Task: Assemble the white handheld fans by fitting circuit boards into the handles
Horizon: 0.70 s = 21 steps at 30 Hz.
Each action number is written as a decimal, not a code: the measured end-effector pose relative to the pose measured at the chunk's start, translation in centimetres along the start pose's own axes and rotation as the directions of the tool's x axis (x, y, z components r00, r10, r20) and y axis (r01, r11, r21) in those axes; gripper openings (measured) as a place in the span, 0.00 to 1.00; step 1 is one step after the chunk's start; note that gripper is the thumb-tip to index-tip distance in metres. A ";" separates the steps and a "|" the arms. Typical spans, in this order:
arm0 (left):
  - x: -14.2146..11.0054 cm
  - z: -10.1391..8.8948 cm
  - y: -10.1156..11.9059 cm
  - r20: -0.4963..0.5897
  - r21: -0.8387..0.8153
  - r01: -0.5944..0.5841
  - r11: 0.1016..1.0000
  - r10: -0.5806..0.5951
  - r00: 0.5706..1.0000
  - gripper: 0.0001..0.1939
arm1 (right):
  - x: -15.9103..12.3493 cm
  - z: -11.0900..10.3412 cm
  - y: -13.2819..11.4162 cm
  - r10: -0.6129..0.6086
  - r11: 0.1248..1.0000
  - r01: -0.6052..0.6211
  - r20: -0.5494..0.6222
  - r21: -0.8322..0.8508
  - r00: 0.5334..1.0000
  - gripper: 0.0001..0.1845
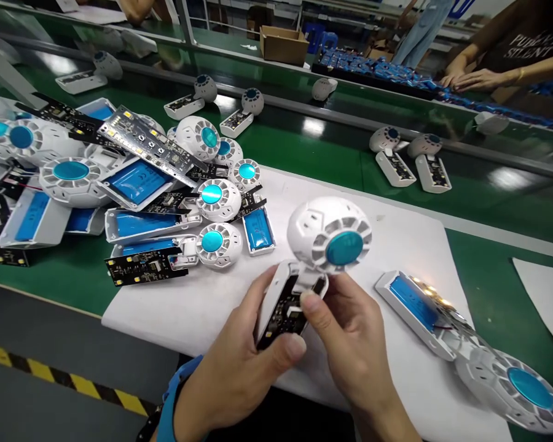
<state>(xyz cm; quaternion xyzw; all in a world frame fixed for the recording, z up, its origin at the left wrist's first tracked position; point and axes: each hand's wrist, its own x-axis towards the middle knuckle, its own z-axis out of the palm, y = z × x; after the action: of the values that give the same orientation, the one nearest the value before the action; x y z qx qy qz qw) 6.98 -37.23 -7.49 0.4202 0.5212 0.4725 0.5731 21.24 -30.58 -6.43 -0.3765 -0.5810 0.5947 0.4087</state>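
Both my hands hold one small white fan unit [325, 236] with a round head and a blue centre disc. My left hand [237, 368] is wrapped round its open handle, thumb under the black circuit board [283, 310] that sits in it. My right hand [350, 344] pinches the top of the handle by the neck, its thumb pressing on the board. Another fan unit [470, 341] lies on the white mat [396, 245] to the right, its blue battery showing and small lights lit.
A pile of fan heads, open handles with blue batteries and loose circuit boards [138, 178] fills the left. Behind runs a green conveyor belt [332, 153] carrying several units. Another person's hands [470, 77] work at the far right; a cardboard box [283, 43] stands beyond.
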 end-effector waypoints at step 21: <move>0.0 1.4 0.1 0.089 -0.149 0.231 0.961 -0.220 0.972 0.31 | 0.6 1.6 0.4 0.068 0.989 -0.044 -0.167 0.142 0.984 0.13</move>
<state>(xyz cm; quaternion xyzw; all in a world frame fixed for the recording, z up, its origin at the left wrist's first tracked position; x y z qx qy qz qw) 8.41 -37.23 -7.19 0.3279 0.5056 0.4288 0.6730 19.51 -30.66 -6.75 -0.4132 -0.4906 0.6101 0.4652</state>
